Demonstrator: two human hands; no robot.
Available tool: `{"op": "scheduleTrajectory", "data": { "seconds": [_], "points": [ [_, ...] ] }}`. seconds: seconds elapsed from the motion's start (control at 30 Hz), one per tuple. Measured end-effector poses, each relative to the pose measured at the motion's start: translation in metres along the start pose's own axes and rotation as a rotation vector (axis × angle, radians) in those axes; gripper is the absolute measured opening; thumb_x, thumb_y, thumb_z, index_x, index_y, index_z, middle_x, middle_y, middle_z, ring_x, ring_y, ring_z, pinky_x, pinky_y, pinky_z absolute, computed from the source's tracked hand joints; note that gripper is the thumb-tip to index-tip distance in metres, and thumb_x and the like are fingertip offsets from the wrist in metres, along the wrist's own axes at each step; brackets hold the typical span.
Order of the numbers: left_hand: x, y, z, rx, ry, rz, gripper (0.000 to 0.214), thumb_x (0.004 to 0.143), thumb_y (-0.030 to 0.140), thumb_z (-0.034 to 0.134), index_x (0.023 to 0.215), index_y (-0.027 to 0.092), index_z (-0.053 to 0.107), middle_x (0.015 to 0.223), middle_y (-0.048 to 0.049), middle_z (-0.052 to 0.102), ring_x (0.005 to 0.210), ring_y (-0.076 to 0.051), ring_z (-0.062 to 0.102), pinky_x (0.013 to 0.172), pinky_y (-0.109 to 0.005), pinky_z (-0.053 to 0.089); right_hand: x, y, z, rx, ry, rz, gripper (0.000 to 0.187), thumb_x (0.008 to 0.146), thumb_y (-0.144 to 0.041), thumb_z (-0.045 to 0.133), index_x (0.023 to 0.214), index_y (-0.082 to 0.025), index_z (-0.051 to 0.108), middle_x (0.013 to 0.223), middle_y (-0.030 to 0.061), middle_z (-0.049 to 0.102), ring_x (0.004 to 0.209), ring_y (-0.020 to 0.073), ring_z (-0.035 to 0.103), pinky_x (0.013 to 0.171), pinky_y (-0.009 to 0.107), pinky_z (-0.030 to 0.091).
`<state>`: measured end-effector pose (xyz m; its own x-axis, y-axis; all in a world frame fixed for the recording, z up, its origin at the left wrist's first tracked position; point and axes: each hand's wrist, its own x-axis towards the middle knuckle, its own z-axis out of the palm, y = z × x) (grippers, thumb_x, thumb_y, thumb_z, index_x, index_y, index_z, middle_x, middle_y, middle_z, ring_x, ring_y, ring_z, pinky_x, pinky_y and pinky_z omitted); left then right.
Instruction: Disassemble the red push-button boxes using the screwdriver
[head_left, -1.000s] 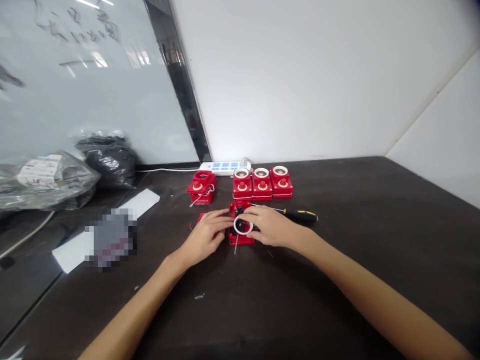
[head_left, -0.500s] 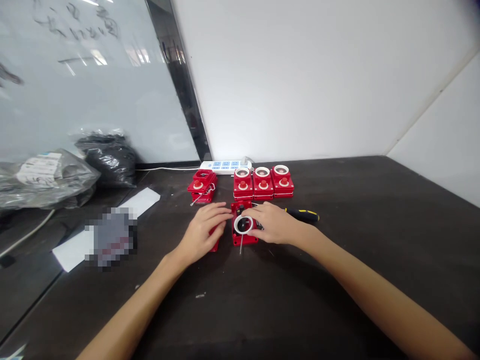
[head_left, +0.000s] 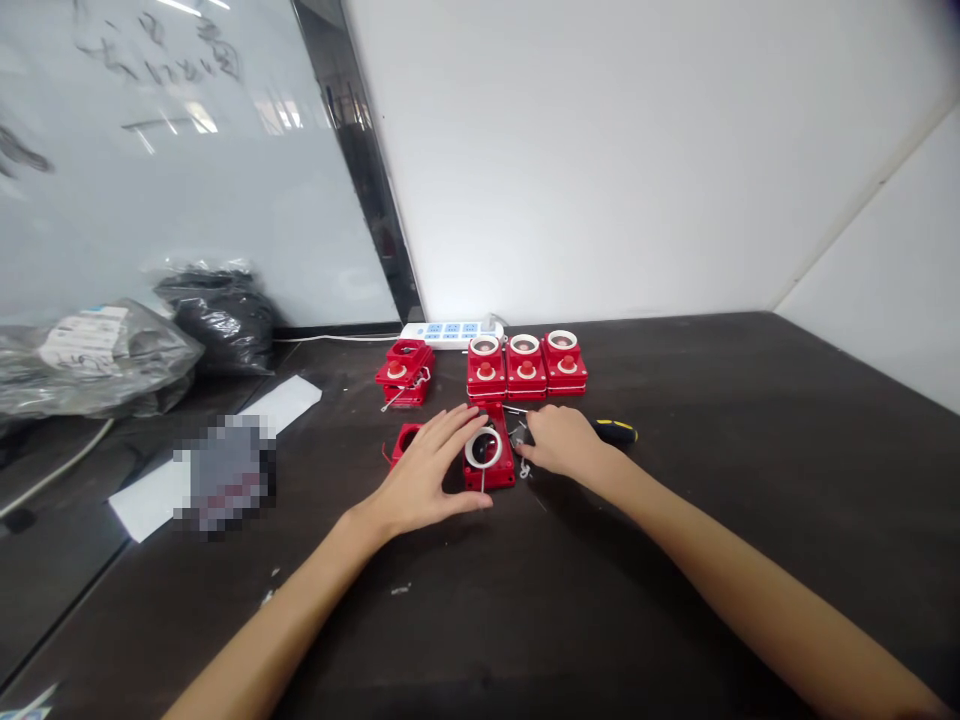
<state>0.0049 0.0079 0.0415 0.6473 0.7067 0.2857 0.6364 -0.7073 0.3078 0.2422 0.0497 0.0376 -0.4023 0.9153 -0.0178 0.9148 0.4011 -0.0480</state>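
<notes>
A red button box (head_left: 491,463) with a white ring on top lies on the dark table (head_left: 675,520). My left hand (head_left: 427,475) grips its left side, fingers spread round it. My right hand (head_left: 559,442) rests just right of the box, fingers curled in a pinch at small metal screws (head_left: 523,468); what it pinches is too small to name. A separate red part (head_left: 406,440) lies left of my left hand. A yellow-and-black screwdriver (head_left: 616,432) shows behind my right hand.
Three finished red button boxes (head_left: 525,366) stand in a row behind, with another red stack (head_left: 405,375) to their left and a white power strip (head_left: 450,332) at the wall. Plastic bags (head_left: 135,340) and white paper (head_left: 225,450) lie at the left.
My left hand has moved right from the loose red part onto the box's side. My right hand has slid off the box to the screws at its right.
</notes>
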Motion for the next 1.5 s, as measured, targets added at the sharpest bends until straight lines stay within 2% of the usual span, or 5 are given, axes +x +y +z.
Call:
{"op": "scheduleTrajectory", "data": {
  "seconds": [0.2,0.67,1.17,1.27,1.5],
  "points": [
    [0.005,-0.007,0.001,-0.006,0.081,-0.008,0.048,0.098,0.041,0.048,0.144,0.027,0.043,0.149,-0.0072,0.047,0.142,-0.026,0.036,0.117,-0.051,0.029,0.009,0.019,-0.006,0.293,-0.055,0.073,0.014,0.083,-0.031,0.067,0.085,-0.018,0.069,0.086,0.0087,0.073,0.086,0.0230,0.068,0.067,0.028,0.044],
    [0.018,-0.001,0.008,0.009,0.088,-0.060,0.039,0.087,0.042,0.064,0.122,0.024,0.064,0.123,-0.0086,0.062,0.113,-0.026,0.058,0.096,-0.042,0.045,0.005,-0.005,-0.014,0.736,0.286,0.155,0.013,0.082,-0.022,0.061,0.070,-0.019,0.064,0.066,0.0015,0.068,0.060,0.0142,0.062,0.064,0.026,0.041],
    [0.007,-0.012,0.010,-0.006,0.111,0.001,0.031,0.091,0.041,0.061,0.117,0.026,0.068,0.126,-0.0070,0.066,0.113,-0.024,0.061,0.095,-0.040,0.046,0.010,0.007,-0.015,0.400,0.081,0.035,0.012,0.085,-0.025,0.059,0.086,-0.019,0.069,0.084,0.0052,0.073,0.076,0.0179,0.065,0.064,0.026,0.041],
    [0.005,-0.014,0.011,0.006,0.090,-0.016,0.035,0.091,0.044,0.060,0.122,0.026,0.065,0.126,-0.0071,0.066,0.111,-0.024,0.061,0.094,-0.041,0.045,0.002,0.016,-0.018,0.233,-0.071,-0.060,0.031,0.078,-0.036,0.071,0.103,-0.019,0.067,0.094,0.0085,0.073,0.085,0.0240,0.067,0.066,0.029,0.042],
    [0.004,-0.014,0.008,0.007,0.059,-0.051,0.037,0.097,0.042,0.051,0.128,0.024,0.061,0.126,-0.0074,0.066,0.112,-0.023,0.060,0.097,-0.040,0.043,0.002,0.003,-0.006,0.101,-0.013,0.032,0.046,0.089,-0.047,0.057,0.120,-0.014,0.058,0.112,0.0166,0.068,0.101,0.0314,0.066,0.079,0.037,0.048]
  ]
}}
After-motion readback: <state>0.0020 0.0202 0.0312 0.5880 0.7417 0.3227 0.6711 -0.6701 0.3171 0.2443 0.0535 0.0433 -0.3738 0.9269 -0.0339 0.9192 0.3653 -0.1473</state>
